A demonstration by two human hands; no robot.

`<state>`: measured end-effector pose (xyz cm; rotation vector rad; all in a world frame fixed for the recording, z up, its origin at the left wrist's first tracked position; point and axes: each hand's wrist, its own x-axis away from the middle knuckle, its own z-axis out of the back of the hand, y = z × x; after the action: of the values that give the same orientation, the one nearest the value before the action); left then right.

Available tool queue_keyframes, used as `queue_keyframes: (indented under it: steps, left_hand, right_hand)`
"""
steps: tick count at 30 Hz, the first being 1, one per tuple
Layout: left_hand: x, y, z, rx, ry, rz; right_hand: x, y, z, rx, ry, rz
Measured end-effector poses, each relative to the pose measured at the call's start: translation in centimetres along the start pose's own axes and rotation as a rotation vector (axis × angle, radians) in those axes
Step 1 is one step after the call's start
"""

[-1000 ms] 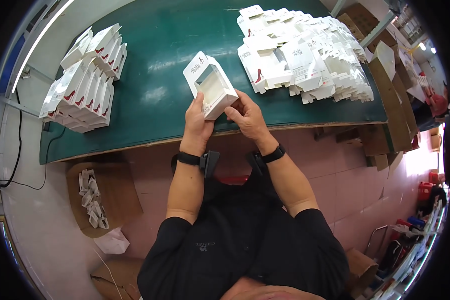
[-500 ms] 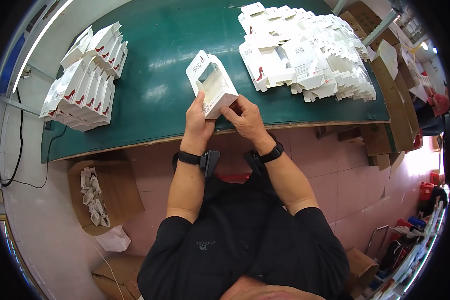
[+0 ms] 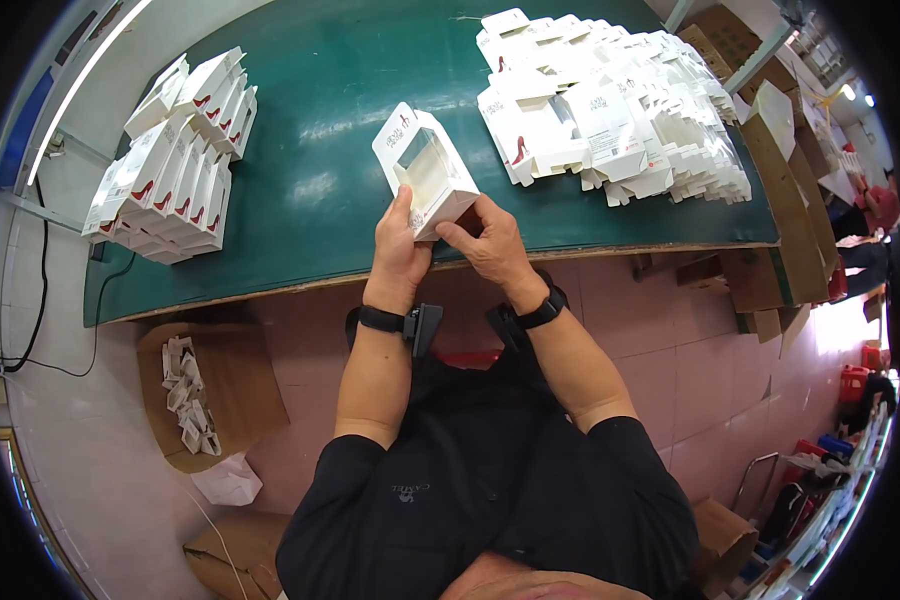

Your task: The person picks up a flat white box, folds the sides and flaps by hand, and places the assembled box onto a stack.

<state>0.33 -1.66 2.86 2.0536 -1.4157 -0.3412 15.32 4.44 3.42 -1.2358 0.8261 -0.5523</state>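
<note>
The person held a white window box (image 3: 425, 172) over the near edge of the green surface (image 3: 320, 190), with both hands at its lower end. The box was tilted, its top leaning away and to the left, and its clear window faced up toward the camera. The left hand (image 3: 402, 255) clasped the lower left side of the box, thumb up along the front face, so that the grip was pinching the box wall. The right hand (image 3: 490, 245) met the lower right corner, its fingertips (image 3: 448, 232) pressed on the bottom flap; that grip was closed on the box too. The box thus rose above and beyond both hands, and only its near end lay within them.

Each wrist carried a dark band, and both forearms came up from a black shirt (image 3: 490, 490).

On the left part of the surface stood a neat stack of assembled white boxes (image 3: 175, 165) with red marks, well apart from the hands. On the right part lay a loose heap of flat white box blanks (image 3: 610, 110), nearer to the right hand but not touching it. Below the surface, on the pink floor (image 3: 670, 340), an open cardboard carton (image 3: 210, 390) held small white scraps.
</note>
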Motion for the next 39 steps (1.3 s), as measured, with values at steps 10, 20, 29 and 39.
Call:
queue_keyframes:
  steps: [10,20,29,39]
  left_hand:
    - [0.9,0.0,-0.9,-0.154,-0.088,-0.024]
    - [0.1,-0.2,-1.2,-0.174,0.043,-0.201]
    - [0.1,0.4,-1.1,0.091,-0.024,0.02]
    - [0.4,-1.1,-1.8,-0.188,-0.085,-0.091]
  right_hand:
    - [-0.4,-1.4,-0.3,0.269,0.271,0.242]
    - [-0.2,-2.5,0.1,0.659,0.313,0.513]
    - [-0.4,0.2,0.9,-0.049,0.077,0.039]
    - [-0.3,0.9,0.6,-0.031,0.191,0.124]
